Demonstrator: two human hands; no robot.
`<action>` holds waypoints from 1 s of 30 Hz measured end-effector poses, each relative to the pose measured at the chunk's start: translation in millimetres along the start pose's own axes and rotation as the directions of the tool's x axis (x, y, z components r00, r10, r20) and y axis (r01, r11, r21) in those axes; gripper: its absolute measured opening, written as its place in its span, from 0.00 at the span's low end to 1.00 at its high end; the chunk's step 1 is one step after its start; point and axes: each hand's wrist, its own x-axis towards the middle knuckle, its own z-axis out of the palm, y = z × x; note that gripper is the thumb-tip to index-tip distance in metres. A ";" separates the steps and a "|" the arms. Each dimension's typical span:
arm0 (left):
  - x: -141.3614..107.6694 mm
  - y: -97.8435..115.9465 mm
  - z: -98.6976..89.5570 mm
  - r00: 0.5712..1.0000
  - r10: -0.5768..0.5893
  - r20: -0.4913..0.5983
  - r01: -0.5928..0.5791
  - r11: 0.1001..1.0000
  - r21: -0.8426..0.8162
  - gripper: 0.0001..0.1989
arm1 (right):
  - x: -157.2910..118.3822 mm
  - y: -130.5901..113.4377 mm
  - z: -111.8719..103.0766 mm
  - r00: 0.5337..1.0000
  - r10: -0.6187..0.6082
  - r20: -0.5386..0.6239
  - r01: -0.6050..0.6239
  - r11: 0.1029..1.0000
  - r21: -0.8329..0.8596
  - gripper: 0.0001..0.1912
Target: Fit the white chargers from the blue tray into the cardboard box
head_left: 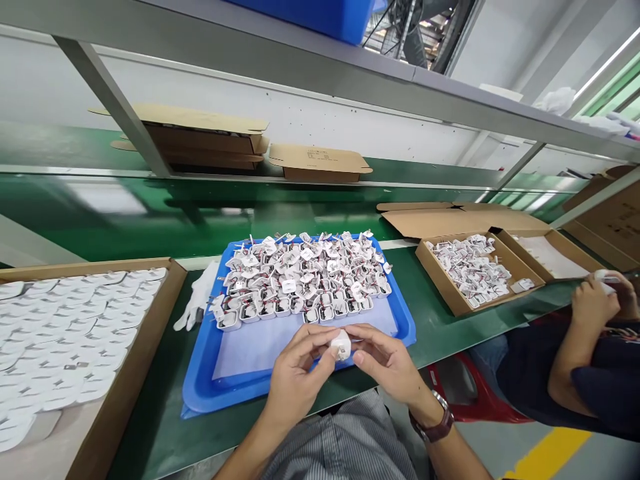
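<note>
Between my hands, above the blue tray's front edge, is a small white plug charger (341,343) with metal prongs facing me. My left hand (301,369) is closed on it, thumb at its lower left side and fingers behind. The bent fingers of my right hand (389,365) meet its upper right edge, the thumb a little apart. Beyond them the blue tray (197,387) bears rows of open white housings (289,287) with small parts and red and dark wires. A white sheet (250,350) lines the tray's bottom.
At left stands a cardboard box (133,347) of white plastic pieces (55,340); a white glove (197,300) lies between it and the tray. To the right are a carton (450,293) of white parts and another carton (555,257). A co-worker's hands (595,300) hold a white piece.
</note>
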 end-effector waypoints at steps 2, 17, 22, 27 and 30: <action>1.9 0.4 0.4 0.999 -0.038 -0.003 0.037 0.998 -0.048 0.10 | -1.0 1.9 -1.0 1.000 0.009 -0.005 -0.009 1.000 0.007 0.19; 1.5 3.0 1.1 0.989 -0.010 0.146 0.002 0.999 0.053 0.14 | -2.0 3.2 -3.6 0.993 0.056 -0.102 -0.055 0.998 0.016 0.14; -3.5 -4.2 2.4 0.989 0.074 0.126 -0.085 0.992 0.088 0.15 | -3.6 1.4 1.4 0.990 0.034 -0.136 -0.038 0.999 -0.031 0.14; -4.7 -10.4 8.3 0.999 0.021 0.028 -0.021 1.000 0.010 0.11 | -2.7 10.4 1.8 0.984 0.075 -0.164 -0.080 0.997 -0.022 0.17; 0.3 -11.3 10.1 0.998 -0.064 0.003 0.064 0.996 -0.068 0.08 | -0.2 14.9 -0.8 0.980 0.110 -0.166 -0.113 0.994 -0.007 0.22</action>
